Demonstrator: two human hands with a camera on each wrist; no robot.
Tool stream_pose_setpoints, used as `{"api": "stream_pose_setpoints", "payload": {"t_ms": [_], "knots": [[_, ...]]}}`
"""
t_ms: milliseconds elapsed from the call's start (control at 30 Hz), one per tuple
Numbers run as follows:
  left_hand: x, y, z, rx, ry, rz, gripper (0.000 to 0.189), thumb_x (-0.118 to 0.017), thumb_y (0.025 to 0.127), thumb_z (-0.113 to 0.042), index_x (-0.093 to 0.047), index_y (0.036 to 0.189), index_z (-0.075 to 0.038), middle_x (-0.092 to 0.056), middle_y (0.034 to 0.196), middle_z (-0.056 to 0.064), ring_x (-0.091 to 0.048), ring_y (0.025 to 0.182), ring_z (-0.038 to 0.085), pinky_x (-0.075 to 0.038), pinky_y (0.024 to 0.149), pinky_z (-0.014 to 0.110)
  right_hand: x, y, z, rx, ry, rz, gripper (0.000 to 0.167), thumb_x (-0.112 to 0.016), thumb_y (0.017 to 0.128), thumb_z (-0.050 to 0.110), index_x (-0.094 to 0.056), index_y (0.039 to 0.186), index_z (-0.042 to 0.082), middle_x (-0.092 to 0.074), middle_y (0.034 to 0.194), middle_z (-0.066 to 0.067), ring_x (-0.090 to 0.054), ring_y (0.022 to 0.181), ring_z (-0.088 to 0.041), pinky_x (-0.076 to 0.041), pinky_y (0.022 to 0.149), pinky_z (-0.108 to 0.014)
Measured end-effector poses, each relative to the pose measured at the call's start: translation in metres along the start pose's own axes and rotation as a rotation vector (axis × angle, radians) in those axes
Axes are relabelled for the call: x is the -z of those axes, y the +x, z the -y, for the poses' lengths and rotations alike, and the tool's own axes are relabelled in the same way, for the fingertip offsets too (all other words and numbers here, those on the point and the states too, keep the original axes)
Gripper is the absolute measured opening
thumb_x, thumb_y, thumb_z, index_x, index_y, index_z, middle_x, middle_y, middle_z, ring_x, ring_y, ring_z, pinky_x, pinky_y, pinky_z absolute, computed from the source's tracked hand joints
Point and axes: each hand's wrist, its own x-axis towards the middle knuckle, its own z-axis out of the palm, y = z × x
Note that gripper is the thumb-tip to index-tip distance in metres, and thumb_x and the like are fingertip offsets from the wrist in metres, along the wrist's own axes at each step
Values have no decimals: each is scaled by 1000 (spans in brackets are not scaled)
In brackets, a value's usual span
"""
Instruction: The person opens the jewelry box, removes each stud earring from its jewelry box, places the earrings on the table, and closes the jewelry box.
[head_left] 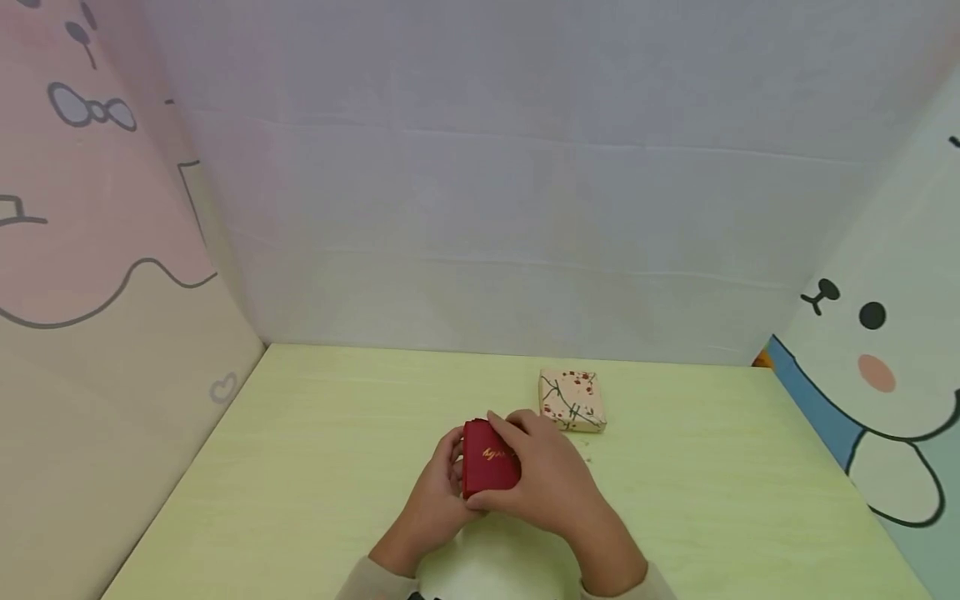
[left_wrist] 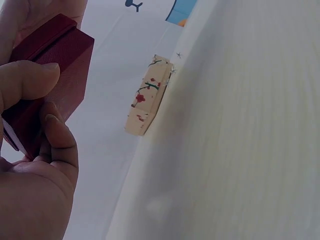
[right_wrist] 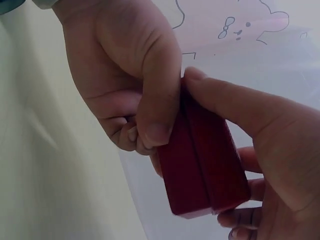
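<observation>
A small dark-red box [head_left: 482,468] with gold lettering on its top is held up over the table between both hands. The left hand [head_left: 437,507] grips its lower part from the left, thumb on one side and curled fingers [left_wrist: 61,137] beneath. From the right, the right hand [head_left: 553,477] holds the top part between thumb and fingers. A seam [right_wrist: 192,140] runs round the box in the right wrist view, and the two parts sit together. The inside of the box is hidden.
A cream box [head_left: 572,400] with red blossoms and dark branches lies behind the right hand. Tiny star-shaped bits [left_wrist: 179,55] show near it. The pale yellow-green table [head_left: 337,467] meets a white cloth wall [head_left: 487,208] behind and printed cloth at both sides.
</observation>
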Motion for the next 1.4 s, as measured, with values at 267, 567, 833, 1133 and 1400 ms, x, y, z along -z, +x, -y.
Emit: {"api": "stream_pose_setpoints", "payload": {"t_ms": [267, 567, 833, 1133, 1400], "knots": [[4, 1, -1, -9, 41, -66, 94, -82, 84, 0, -24, 158, -7, -47, 150, 16, -56, 128, 31, -55, 96, 31, 3, -1, -16, -74, 230, -8, 65, -77, 89, 51, -59, 144, 23, -57, 135, 8, -57, 110, -15, -55, 84, -37], [6, 2, 2, -13, 7, -74, 95, -82, 83, 2, -24, 158, -7, -47, 150, 16, -57, 128, 32, -55, 96, 34, -10, 3, -24, -282, 574, 6, 55, -66, 100, 41, -52, 148, 19, -61, 126, -5, -57, 90, -20, -53, 66, -34], [3, 1, -1, -20, -21, -71, 95, -81, 83, 4, -24, 158, -6, -46, 151, 18, -56, 128, 31, -54, 96, 32, -17, 2, -16, -364, 735, -2, 44, -55, 106, 38, -53, 143, 15, -60, 127, -13, -58, 107, -28, -53, 79, -38], [2, 2, 1, -16, 3, -73, 94, -82, 83, 1, -25, 158, -5, -46, 151, 18, -55, 129, 32, -54, 97, 31, -23, 3, -19, -365, 722, 1, 44, -54, 107, 39, -53, 141, 12, -58, 133, -16, -57, 110, -30, -53, 81, -38], [4, 2, 6, 18, 53, -85, 99, -86, 82, -6, -23, 159, -5, -46, 151, 16, -55, 130, 32, -54, 97, 33, -32, 4, -27, -359, 706, 43, 50, -56, 105, 45, -51, 141, 10, -59, 130, -14, -60, 106, -28, -56, 81, -36]]}}
